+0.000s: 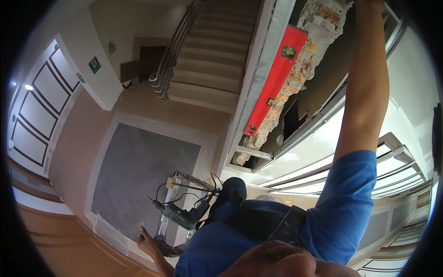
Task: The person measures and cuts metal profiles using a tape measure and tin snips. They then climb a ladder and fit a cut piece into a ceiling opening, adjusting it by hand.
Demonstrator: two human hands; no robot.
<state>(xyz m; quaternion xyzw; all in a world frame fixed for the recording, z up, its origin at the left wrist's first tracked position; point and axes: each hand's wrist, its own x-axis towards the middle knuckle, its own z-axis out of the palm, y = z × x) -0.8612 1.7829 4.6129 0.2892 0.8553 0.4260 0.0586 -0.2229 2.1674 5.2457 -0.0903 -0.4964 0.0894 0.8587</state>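
My right arm reaches straight up along the right side, and my right hand is cut off by the top edge, so its grip is hidden. A red spirit level leans against a metal frame beside rough exposed brickwork. My left hand hangs low at the bottom left with its fingers apart and nothing in it. Just right of that hand, a grey-green corded drill lies on the top of a paint-spattered stepladder.
A staircase with a metal handrail rises at the top centre. Below lies a grey floor panel with a pale border. A white panelled door stands at the left. White panelled framing runs along the right.
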